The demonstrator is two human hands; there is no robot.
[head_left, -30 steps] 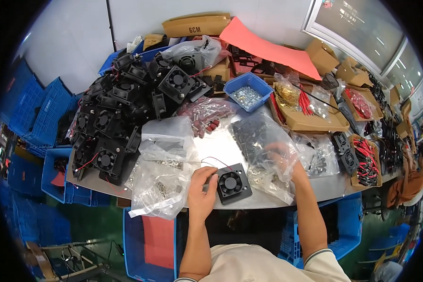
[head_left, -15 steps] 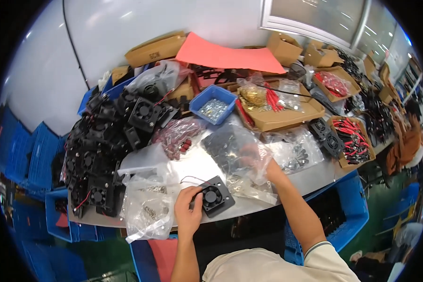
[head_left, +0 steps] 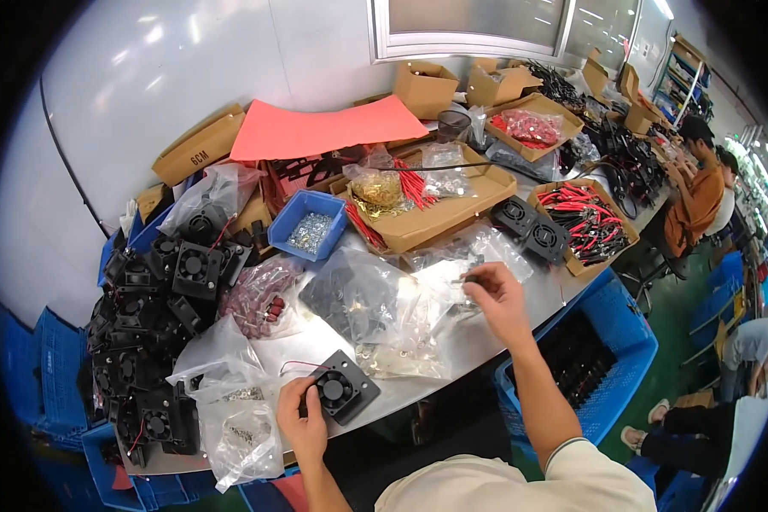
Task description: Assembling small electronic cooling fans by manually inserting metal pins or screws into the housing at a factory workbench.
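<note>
Two hands busy: left hand (head_left: 303, 418) grips black fan (head_left: 341, 388); right hand (head_left: 497, 294) pinches small part above clear bags (head_left: 401, 324).

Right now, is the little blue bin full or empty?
Partly filled: the blue bin holds a shallow layer of small silvery parts, with its blue inner walls showing above them.

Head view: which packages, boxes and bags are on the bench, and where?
Flat brown carton: back left, by the wall.
Blue bin: centre, holding silvery small parts.
Open brown tray box: right, full of red wires.
Clear plastic bag: front left, beside the left hand.
</note>
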